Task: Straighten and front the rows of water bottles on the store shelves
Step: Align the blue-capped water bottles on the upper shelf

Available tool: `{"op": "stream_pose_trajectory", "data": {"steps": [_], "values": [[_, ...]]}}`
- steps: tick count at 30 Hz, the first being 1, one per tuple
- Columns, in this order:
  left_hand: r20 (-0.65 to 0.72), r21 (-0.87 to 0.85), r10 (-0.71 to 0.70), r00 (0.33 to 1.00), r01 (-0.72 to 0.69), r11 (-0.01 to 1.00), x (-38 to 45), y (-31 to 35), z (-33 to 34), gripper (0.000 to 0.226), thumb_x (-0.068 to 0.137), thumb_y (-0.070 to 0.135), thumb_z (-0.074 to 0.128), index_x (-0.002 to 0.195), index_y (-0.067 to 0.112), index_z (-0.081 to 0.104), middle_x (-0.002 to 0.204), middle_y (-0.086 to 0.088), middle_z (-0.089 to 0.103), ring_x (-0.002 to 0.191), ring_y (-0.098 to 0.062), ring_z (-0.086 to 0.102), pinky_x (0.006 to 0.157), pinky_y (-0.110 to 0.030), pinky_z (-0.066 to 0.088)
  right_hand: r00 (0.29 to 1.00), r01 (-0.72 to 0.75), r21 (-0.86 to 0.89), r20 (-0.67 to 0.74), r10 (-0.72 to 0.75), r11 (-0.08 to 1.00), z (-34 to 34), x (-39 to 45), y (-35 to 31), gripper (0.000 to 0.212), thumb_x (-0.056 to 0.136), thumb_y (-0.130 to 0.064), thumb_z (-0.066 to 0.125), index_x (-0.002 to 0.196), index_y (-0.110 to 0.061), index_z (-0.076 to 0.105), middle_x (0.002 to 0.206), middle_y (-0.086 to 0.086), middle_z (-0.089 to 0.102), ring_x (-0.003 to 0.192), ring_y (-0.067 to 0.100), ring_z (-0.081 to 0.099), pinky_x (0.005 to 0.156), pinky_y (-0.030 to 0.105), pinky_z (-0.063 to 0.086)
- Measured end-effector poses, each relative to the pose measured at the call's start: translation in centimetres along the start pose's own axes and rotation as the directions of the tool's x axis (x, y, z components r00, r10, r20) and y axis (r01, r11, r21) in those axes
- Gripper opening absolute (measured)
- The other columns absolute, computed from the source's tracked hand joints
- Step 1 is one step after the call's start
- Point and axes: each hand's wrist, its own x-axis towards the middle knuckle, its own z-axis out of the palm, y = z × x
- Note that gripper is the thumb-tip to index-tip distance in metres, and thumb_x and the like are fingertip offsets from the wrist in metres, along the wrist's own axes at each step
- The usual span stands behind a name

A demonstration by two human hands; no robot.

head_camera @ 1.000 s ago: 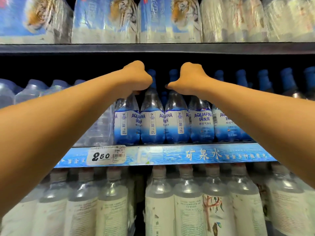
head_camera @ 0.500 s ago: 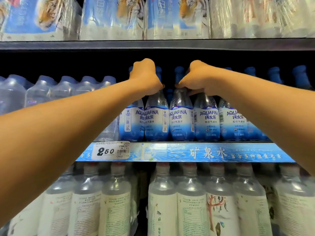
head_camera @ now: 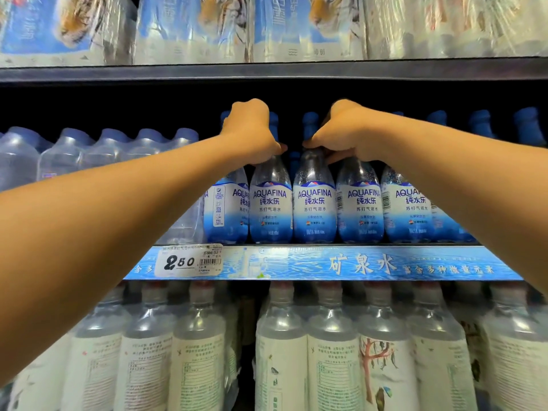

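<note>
Two hands reach in, the left hand [head_camera: 252,130] and the right hand [head_camera: 345,130]. Above the blue shelf strip [head_camera: 326,264], five blue-labelled bottles [head_camera: 314,212] stand fully visible in the front row, with a sixth partly hidden at the right end. One price tag [head_camera: 189,261] sits on the strip. Below the strip, about nine white-labelled bottles [head_camera: 332,366] show. Above everything, four wrapped packs [head_camera: 192,28].
</note>
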Motion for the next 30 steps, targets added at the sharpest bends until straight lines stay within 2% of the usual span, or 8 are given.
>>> {"op": "stream_pose_trajectory", "data": {"steps": [3,6,10,15,19,22,26,30], "values": [[-0.026,0.022,0.048,0.999,-0.047,0.999,-0.1,0.2,0.2,0.048,0.073,0.038,0.083,0.103,0.006,0.066,0.101,-0.011,0.066,0.094,-0.029,0.065,0.071,-0.037,0.054,1.000,0.009,0.004,0.017,-0.009,1.000,0.0,-0.1,0.0,0.033,0.087,-0.006,0.071,0.116,0.001,0.057,0.110,0.020,0.066,0.094,0.032,0.069,0.079,0.045,0.060],[0.002,-0.076,-0.003,1.000,0.003,0.997,0.0,0.0,0.2,0.038,0.076,0.035,0.081,0.096,0.008,0.063,0.087,-0.006,0.065,0.077,-0.020,0.062,0.059,-0.030,0.050,1.000,0.017,0.021,0.018,-0.017,1.000,-0.1,-0.1,0.2,0.035,0.085,-0.011,0.075,0.114,0.000,0.059,0.107,0.018,0.068,0.092,0.030,0.070,0.079,0.043,0.060],[0.139,-0.311,-0.109,0.984,0.148,0.939,0.2,-0.2,0.2,0.029,0.080,0.010,0.076,0.105,0.000,0.064,0.101,-0.019,0.069,0.086,-0.030,0.070,0.076,-0.045,0.061,0.999,0.026,0.007,-0.025,-0.026,1.000,0.0,-0.1,0.3,0.029,0.080,-0.014,0.080,0.096,-0.003,0.059,0.097,0.017,0.068,0.084,0.031,0.072,0.075,0.042,0.061],[0.112,-0.258,-0.108,0.988,0.134,0.957,0.1,-0.2,0.2,0.035,0.077,0.007,0.079,0.106,-0.001,0.063,0.107,-0.021,0.067,0.093,-0.032,0.068,0.080,-0.048,0.060,0.995,0.045,-0.112,-0.088,-0.055,0.993,0.4,0.2,0.3,0.027,0.080,-0.018,0.081,0.080,-0.008,0.055,0.079,0.009,0.064,0.072,0.026,0.070,0.067,0.038,0.061],[0.050,-0.178,-0.099,0.994,0.106,0.978,0.2,-0.2,0.5,0.030,0.079,0.011,0.077,0.104,0.001,0.064,0.106,-0.018,0.067,0.094,-0.030,0.067,0.081,-0.046,0.060,0.981,0.068,-0.345,-0.149,-0.126,0.936,1.0,0.2,0.3,0.028,0.081,-0.027,0.080,0.094,-0.008,0.064,0.085,0.009,0.067,0.068,0.022,0.066,0.068,0.032,0.059],[0.010,-0.128,-0.079,0.997,0.079,0.989,0.2,-0.2,0.6,0.031,0.079,0.016,0.078,0.104,0.002,0.065,0.104,-0.015,0.068,0.095,-0.027,0.066,0.081,-0.040,0.060,0.991,0.055,-0.270,-0.107,-0.086,0.961,0.8,0.4,0.2,0.023,0.082,-0.019,0.078,0.085,-0.009,0.058,0.084,0.010,0.067,0.076,0.027,0.070,0.070,0.039,0.061],[-0.051,-0.087,-0.037,0.998,0.032,0.996,-0.2,-0.2,1.0,0.029,0.079,0.021,0.079,0.097,0.002,0.066,0.092,-0.013,0.065,0.080,-0.023,0.060,0.061,-0.031,0.046,0.992,0.057,-0.269,-0.095,-0.086,0.961,0.7,0.4,0.3,0.023,0.083,-0.018,0.077,0.094,-0.006,0.062,0.088,0.012,0.067,0.076,0.027,0.069,0.071,0.039,0.061],[-0.052,-0.086,0.007,0.999,-0.012,0.996,-0.3,-0.5,0.8,0.024,0.081,0.023,0.076,0.087,0.004,0.064,0.087,-0.011,0.063,0.077,-0.022,0.059,0.060,-0.030,0.044,0.976,0.100,-0.477,-0.123,-0.179,0.873,0.5,0.0,0.1,0.028,0.083,-0.031,0.074,0.083,-0.009,0.057,0.079,0.007,0.058,0.060,0.018,0.051,0.048,0.025,0.041]]}}
